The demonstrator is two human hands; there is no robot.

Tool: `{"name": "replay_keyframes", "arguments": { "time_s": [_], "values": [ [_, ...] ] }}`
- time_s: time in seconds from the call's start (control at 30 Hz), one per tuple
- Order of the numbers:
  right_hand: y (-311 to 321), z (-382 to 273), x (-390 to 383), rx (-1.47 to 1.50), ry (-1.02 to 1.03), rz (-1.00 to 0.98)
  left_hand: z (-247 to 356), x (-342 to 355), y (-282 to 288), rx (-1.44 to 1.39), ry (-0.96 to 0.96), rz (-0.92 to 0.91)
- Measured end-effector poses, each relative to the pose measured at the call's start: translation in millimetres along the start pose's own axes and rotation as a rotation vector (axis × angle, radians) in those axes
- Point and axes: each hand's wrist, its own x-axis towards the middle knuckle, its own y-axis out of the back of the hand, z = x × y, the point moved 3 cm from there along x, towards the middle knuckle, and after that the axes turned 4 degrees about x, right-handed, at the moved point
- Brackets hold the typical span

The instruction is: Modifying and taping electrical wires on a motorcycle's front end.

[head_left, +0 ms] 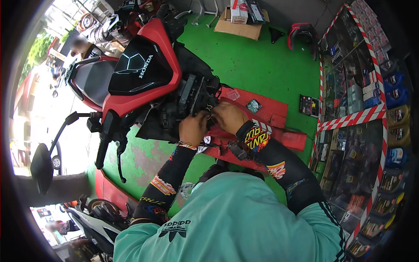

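Two hands (193, 127) (230, 117), backs up, close together, beside red motorcycle (135, 67)

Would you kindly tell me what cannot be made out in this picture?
Head view: what exactly the left hand and right hand touch, covered by the hands themselves.
Head view: part of the white motorcycle, hidden by the teal shirt.
Head view: bottles at right, partly lost in the dark rim.

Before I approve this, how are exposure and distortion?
Head view: daylight behind the black oval mirror is blown out; the red-and-white striped tape bows near the dark rim; between the bare left hand and bare right hand, details are too dark to read.
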Motion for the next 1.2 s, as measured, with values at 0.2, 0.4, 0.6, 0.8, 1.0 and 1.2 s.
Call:
{"name": "replay_keyframes", "arguments": {
  "time_s": [0.2,0.4,0.6,0.8,1.0,1.2],
  "values": [
    [6,-4,4,-0.042,0.095,-0.045,-2,1,1,-0.016,-0.029,0.000],
    [8,2,5,-0.041,0.092,-0.101,-10,1,-4,-0.035,-0.058,0.004],
    [7,8,7,-0.049,0.101,-0.138,-10,1,-5,-0.062,-0.074,-0.016],
    [2,10,11,-0.174,0.157,-0.162,-7,2,-8,-0.099,-0.090,-0.026],
    [48,7,-14,0.000,0.180,0.266,4,-6,8,-0.219,-0.149,0.000],
    [100,29,-189,0.499,-0.737,0.942,38,-40,52,-0.515,-0.234,-0.166]
  ]
}}
